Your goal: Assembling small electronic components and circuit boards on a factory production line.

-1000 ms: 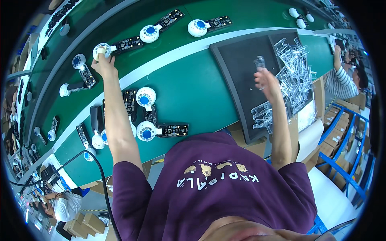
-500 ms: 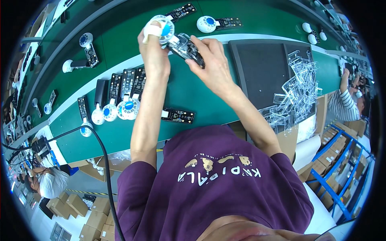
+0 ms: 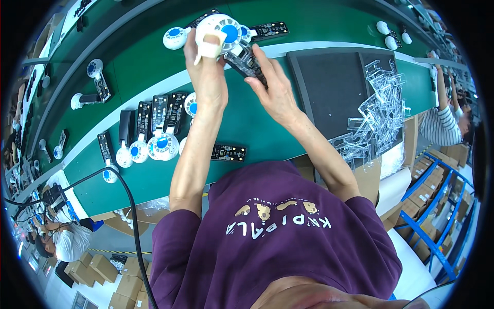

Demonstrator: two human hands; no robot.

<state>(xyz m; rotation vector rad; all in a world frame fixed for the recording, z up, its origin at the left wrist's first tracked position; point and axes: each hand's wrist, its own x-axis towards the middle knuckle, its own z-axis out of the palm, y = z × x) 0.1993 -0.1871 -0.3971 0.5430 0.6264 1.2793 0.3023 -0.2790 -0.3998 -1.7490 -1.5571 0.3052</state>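
My left hand (image 3: 210, 77) is closed around the round white head of a device (image 3: 218, 26) with a blue centre, a pale cover on its thumb. From that head a black circuit board with a clear plastic frame (image 3: 246, 61) slants toward my right hand (image 3: 277, 85). The right thumb and fingers grip the board's lower end. Below my left forearm, several similar white-headed devices (image 3: 163, 146) lie side by side on the green table, boards pointing away. One board (image 3: 230, 152) lies right of that forearm.
A dark tray (image 3: 329, 77) at the right bears a heap of clear plastic frames (image 3: 383, 110). Along the far green belt (image 3: 329, 31) lie more white-headed devices (image 3: 175, 38). A black cable (image 3: 131, 193) hangs at the left. Other people work at both sides.
The held device has moved slightly right with both hands, its white head now turned more into view. Devices on the far belt have shifted left.
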